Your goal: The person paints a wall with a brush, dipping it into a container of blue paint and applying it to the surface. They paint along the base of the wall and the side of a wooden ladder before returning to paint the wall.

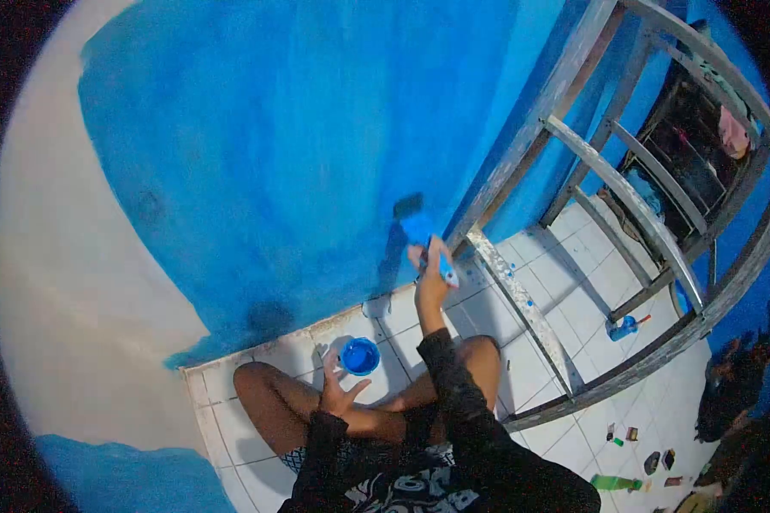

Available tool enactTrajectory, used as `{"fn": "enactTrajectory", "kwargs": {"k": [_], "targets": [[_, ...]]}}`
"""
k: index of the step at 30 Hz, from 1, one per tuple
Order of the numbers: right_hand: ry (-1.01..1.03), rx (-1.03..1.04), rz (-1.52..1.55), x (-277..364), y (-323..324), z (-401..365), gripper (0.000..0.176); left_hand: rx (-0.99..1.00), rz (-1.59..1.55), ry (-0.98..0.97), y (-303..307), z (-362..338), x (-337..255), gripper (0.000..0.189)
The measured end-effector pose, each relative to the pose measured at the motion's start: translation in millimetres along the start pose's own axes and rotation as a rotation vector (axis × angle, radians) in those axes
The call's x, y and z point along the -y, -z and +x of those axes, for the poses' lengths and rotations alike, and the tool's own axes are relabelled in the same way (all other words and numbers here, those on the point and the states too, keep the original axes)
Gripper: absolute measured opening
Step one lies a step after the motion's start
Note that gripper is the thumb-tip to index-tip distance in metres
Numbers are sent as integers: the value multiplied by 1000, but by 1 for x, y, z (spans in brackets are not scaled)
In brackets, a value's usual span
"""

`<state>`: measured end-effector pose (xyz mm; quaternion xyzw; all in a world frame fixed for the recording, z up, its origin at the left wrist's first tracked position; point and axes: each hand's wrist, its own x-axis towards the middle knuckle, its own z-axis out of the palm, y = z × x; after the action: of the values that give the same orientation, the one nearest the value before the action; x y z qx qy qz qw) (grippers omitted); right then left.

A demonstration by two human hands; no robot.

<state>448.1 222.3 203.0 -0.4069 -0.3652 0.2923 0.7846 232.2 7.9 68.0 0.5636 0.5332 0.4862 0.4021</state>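
Observation:
My right hand [435, 267] is closed around the blue-and-white handle of a paintbrush [417, 226]. Its dark, wide bristles point up and overlap the blue-painted wall [316, 171]. Lower down, a small round cup of blue paint [360, 356] appears just above my crossed legs. Beside its left and lower rim is my left hand [340, 392], thumb and fingers spread apart in a curve that faces the cup.
A worn wooden ladder-like frame [522, 312] leans over the white tiled floor [535, 432] on my right. Past it stands a blue paint container [623, 328] with a red stick. Several small items, including a green one [616, 483], lie at lower right. Unpainted wall [68, 282] shows at left.

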Motion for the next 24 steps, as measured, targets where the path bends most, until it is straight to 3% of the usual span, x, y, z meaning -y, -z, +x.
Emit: {"fn": "enactTrajectory", "kwargs": {"k": [2, 5, 8, 12, 13, 16, 17, 18, 20, 22, 24], "targets": [[-343, -72, 241, 2, 6, -27, 31, 2, -12, -77, 0, -1, 1, 119], [-391, -196, 198, -82, 47, -32, 30, -7, -72, -43, -5, -3, 3, 116], [-487, -47, 314, -48, 55, -46, 35, -35, -5, -13, -5, -3, -9, 110], [-444, -79, 214, -41, 66, -61, 33, -47, 87, -20, -5, -5, -15, 110], [-212, -46, -126, -110, 96, -65, 35, -33, 112, -53, -5, -5, -13, 109], [-393, -26, 119, -81, 99, -72, 34, 7, 52, -43, -1, -5, -23, 109], [-280, -35, -139, -96, 107, -71, 32, 5, 128, -64, 0, -6, -19, 109], [-288, -40, -140, -93, 107, -77, 32, 8, 201, -84, 0, -8, -20, 108], [-336, -154, 149, -83, 102, -82, 22, 12, 127, -65, 0, -11, -23, 108], [-336, -129, 101, -74, 93, -83, 24, 10, 116, -70, 1, -12, -14, 108], [0, -33, -329, -85, 81, -81, 28, 25, 149, -55, 3, -12, -8, 108]]}}
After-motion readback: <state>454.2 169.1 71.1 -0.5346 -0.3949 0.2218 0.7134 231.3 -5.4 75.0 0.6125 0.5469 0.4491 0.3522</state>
